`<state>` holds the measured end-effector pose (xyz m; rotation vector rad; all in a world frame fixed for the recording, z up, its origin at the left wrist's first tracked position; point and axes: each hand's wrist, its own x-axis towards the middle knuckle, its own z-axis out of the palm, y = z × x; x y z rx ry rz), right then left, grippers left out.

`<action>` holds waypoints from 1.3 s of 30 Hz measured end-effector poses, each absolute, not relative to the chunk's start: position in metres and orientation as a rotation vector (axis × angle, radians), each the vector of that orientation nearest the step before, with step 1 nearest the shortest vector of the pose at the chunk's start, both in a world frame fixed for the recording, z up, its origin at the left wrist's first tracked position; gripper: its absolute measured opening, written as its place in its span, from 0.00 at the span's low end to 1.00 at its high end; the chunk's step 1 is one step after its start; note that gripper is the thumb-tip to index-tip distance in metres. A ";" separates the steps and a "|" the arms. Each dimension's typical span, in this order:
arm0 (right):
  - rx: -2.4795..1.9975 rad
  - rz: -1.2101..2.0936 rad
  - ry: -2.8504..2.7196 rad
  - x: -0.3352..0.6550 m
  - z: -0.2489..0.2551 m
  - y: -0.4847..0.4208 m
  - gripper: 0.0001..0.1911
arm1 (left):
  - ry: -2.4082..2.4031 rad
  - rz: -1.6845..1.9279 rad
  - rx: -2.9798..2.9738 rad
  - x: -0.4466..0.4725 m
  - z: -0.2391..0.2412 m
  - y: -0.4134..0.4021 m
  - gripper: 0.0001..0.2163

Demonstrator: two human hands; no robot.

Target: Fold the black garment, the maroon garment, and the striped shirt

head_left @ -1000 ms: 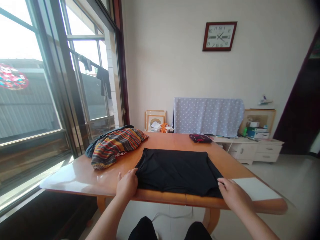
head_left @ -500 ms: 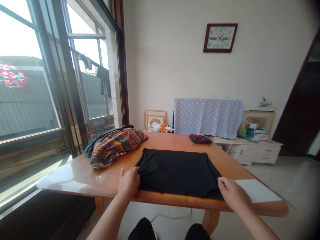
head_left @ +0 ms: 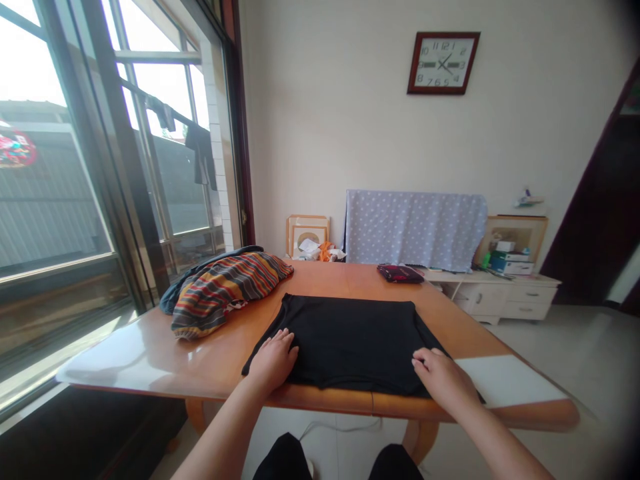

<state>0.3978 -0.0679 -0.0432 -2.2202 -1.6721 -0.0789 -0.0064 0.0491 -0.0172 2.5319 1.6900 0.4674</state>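
A black garment [head_left: 355, 343], which looks like a top with sleeves, lies spread flat on the wooden table. My left hand [head_left: 275, 357] rests palm down on its left side, fingers stretched out over the cloth, with a sleeve reaching out beyond the wrist. On the opposite side, my right hand [head_left: 443, 377] lies on the cloth with its fingers loosely bent and no fold visible between them. The right sleeve runs partly under that hand, its end showing past the wrist.
A striped garment [head_left: 230, 290] lies heaped over blue cloth at the table's left. A dark folded item [head_left: 400, 273] sits at the far right. The table's front edge [head_left: 345, 398] is close to my knees. A window stands on the left.
Both hands have let go of the garment's side edges and moved inward onto the cloth. The sleeves now lie spread outward at both sides. The view has shifted slightly.
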 end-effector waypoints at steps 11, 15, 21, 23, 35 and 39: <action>-1.910 0.154 -1.678 0.348 0.004 -0.015 0.10 | 1.499 0.668 2.598 0.045 -0.007 0.069 0.22; -1.810 0.256 -1.673 0.330 -0.003 0.015 0.09 | 1.450 0.522 2.582 0.057 -0.019 0.069 0.26; -1.842 0.341 -1.677 0.329 -0.023 0.042 0.09 | 1.448 0.462 2.572 0.055 -0.030 0.072 0.28; -1.853 0.343 -1.683 0.330 -0.027 0.045 0.09 | 1.452 0.465 2.566 0.055 -0.030 0.072 0.28; -1.943 0.149 -1.725 0.318 -0.029 0.034 0.06 | 1.467 0.511 2.556 0.057 -0.027 0.068 0.27; -1.855 0.367 -1.544 0.326 -0.033 0.038 0.07 | 1.469 0.518 2.543 0.057 -0.028 0.068 0.27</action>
